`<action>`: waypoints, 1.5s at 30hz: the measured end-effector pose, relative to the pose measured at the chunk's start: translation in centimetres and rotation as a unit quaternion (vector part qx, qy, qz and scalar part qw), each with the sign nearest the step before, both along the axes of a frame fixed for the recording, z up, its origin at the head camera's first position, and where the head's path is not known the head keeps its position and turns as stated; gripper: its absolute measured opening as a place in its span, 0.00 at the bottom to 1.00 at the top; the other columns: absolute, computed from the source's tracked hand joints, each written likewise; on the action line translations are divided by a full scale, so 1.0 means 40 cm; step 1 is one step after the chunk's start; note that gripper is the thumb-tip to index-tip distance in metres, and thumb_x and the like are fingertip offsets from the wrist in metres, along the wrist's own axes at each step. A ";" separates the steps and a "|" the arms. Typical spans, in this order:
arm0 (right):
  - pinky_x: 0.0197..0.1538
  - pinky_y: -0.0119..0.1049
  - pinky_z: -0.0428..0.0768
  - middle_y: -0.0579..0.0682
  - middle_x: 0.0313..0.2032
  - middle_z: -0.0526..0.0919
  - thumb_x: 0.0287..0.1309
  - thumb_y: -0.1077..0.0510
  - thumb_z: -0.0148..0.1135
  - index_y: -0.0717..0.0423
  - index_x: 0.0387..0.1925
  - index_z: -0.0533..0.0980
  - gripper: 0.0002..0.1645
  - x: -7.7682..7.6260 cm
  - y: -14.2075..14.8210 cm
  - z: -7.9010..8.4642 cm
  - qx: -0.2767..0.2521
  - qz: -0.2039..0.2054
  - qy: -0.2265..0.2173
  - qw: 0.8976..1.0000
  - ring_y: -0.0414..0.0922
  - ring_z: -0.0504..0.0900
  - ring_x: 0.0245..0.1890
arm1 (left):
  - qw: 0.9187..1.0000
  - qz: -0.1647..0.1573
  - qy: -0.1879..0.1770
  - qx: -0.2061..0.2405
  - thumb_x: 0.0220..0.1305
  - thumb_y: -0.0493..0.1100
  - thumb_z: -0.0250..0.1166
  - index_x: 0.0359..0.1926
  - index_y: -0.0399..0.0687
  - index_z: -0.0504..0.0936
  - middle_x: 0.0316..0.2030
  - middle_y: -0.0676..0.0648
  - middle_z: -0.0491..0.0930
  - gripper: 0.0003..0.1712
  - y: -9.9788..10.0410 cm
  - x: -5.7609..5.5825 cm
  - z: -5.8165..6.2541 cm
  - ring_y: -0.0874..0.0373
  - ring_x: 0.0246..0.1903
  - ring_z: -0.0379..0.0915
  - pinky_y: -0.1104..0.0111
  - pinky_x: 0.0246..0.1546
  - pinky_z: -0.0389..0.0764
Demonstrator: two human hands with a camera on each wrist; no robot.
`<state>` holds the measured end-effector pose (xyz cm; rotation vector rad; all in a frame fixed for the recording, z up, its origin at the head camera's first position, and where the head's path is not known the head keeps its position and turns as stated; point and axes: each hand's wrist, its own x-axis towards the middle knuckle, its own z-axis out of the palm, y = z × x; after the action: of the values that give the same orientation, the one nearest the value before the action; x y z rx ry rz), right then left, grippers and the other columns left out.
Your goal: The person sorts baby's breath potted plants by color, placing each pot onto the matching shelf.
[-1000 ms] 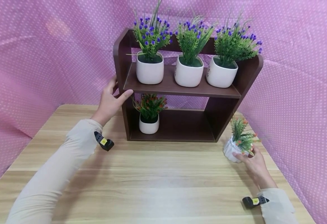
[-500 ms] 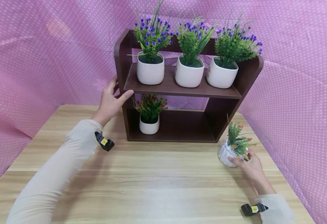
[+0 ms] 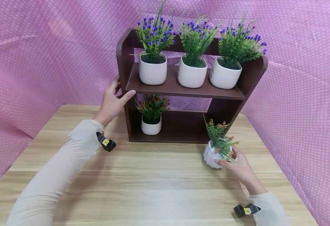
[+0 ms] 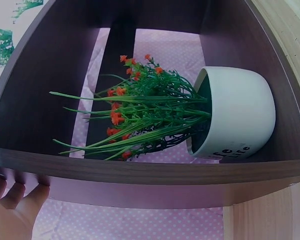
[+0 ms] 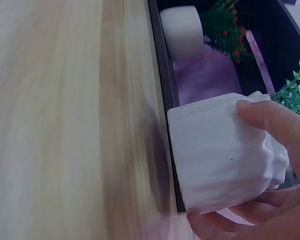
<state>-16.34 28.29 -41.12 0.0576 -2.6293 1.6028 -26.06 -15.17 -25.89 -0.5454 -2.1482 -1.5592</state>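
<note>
My right hand (image 3: 240, 167) holds a fluted white flowerpot (image 3: 210, 157) with an orange-flowered artificial plant. In the right wrist view the thumb lies across the white pot (image 5: 220, 155) and the fingers curl under its other side. This pot is in front of the lower right of a dark brown two-tier shelf (image 3: 187, 93). My left hand (image 3: 109, 105) grips the shelf's left side panel, thumb over the front edge; in the left wrist view, fingertips (image 4: 36, 196) touch its outer face. On the lower tier, at left, stands a smooth white pot (image 3: 151, 128) with orange flowers.
Three white pots with purple flowers stand on the upper tier: left (image 3: 153, 73), middle (image 3: 192, 75) and right (image 3: 225, 76). The shelf stands on a wood-grain table (image 3: 159, 185). A pink dotted cloth (image 3: 54, 62) hangs behind and at the sides.
My right hand has carried the fluted flowerpot leftwards, from beside the shelf to in front of its lower right corner. The left hand keeps its place on the side panel.
</note>
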 end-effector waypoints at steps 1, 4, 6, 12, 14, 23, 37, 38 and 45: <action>0.45 0.25 0.78 0.62 0.52 0.77 0.48 0.59 0.74 0.63 0.64 0.62 0.44 -0.006 -0.012 0.002 -0.003 0.002 0.000 1.000 0.32 0.77 0.44 | 1.000 0.000 -0.001 0.001 0.63 0.34 0.63 0.71 0.36 0.56 0.66 0.35 0.64 0.39 0.000 -0.001 0.000 0.46 0.65 0.62 0.55 0.63 0.69; 0.47 0.26 0.78 0.62 0.53 0.76 0.47 0.59 0.75 0.62 0.65 0.62 0.46 -0.027 -0.044 0.002 -0.010 0.008 0.000 1.000 0.37 0.76 0.46 | 1.000 0.001 -0.007 0.003 0.63 0.34 0.63 0.72 0.38 0.56 0.66 0.36 0.64 0.40 -0.002 -0.007 -0.003 0.46 0.66 0.62 0.55 0.63 0.69; 0.48 0.26 0.78 0.62 0.53 0.76 0.47 0.60 0.75 0.62 0.66 0.62 0.46 -0.043 -0.061 -0.001 -0.020 0.015 0.001 1.000 0.41 0.76 0.48 | 1.000 0.000 -0.007 0.005 0.63 0.35 0.64 0.72 0.40 0.56 0.66 0.37 0.64 0.40 -0.007 -0.020 -0.014 0.47 0.66 0.62 0.54 0.63 0.69; 0.51 0.27 0.77 0.63 0.57 0.74 0.46 0.62 0.74 0.63 0.68 0.59 0.49 -0.085 -0.102 0.003 -0.051 0.035 0.007 0.998 0.51 0.75 0.55 | 1.000 0.003 0.005 0.006 0.61 0.38 0.66 0.73 0.47 0.57 0.66 0.43 0.66 0.42 -0.021 -0.062 -0.049 0.52 0.65 0.63 0.57 0.62 0.70; 0.53 0.28 0.76 0.63 0.59 0.73 0.46 0.63 0.74 0.64 0.68 0.58 0.50 -0.097 -0.113 0.008 -0.062 0.038 0.005 0.997 0.53 0.74 0.57 | 1.000 0.006 0.006 0.002 0.61 0.39 0.66 0.73 0.48 0.57 0.66 0.44 0.66 0.42 -0.022 -0.066 -0.052 0.53 0.65 0.63 0.57 0.62 0.70; 0.55 0.30 0.73 0.60 0.59 0.74 0.46 0.61 0.75 0.64 0.66 0.61 0.47 -0.161 -0.153 0.021 -0.028 0.013 0.017 0.999 0.51 0.74 0.56 | 1.000 0.005 0.010 0.003 0.61 0.41 0.67 0.72 0.48 0.58 0.65 0.42 0.67 0.41 -0.021 -0.065 -0.052 0.51 0.64 0.64 0.55 0.62 0.69; 0.61 0.43 0.71 0.59 0.56 0.77 0.42 0.54 0.77 0.60 0.63 0.68 0.46 -0.257 -0.203 0.005 0.014 -0.058 0.037 0.998 0.51 0.74 0.56 | 1.000 0.004 0.014 0.006 0.61 0.39 0.67 0.71 0.46 0.60 0.64 0.42 0.68 0.40 -0.020 -0.067 -0.056 0.51 0.64 0.65 0.59 0.62 0.70; 0.61 0.43 0.71 0.60 0.56 0.77 0.42 0.54 0.77 0.60 0.63 0.68 0.46 -0.264 -0.208 0.002 0.010 -0.061 0.038 0.997 0.51 0.74 0.55 | 1.000 0.005 0.011 0.003 0.61 0.39 0.66 0.71 0.45 0.59 0.64 0.41 0.68 0.40 -0.016 -0.058 -0.048 0.51 0.64 0.64 0.59 0.62 0.70; 0.62 0.44 0.71 0.60 0.57 0.76 0.43 0.53 0.77 0.60 0.66 0.65 0.49 -0.316 -0.231 -0.019 -0.014 -0.085 0.038 0.996 0.52 0.73 0.57 | 1.000 0.003 -0.004 -0.004 0.63 0.33 0.63 0.70 0.34 0.57 0.65 0.34 0.65 0.38 0.004 0.007 0.002 0.45 0.65 0.62 0.53 0.63 0.68</action>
<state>-28.97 19.04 -41.88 -0.1037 -2.4797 1.5500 -25.80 -14.99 -25.79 -0.5357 -2.1604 -1.5529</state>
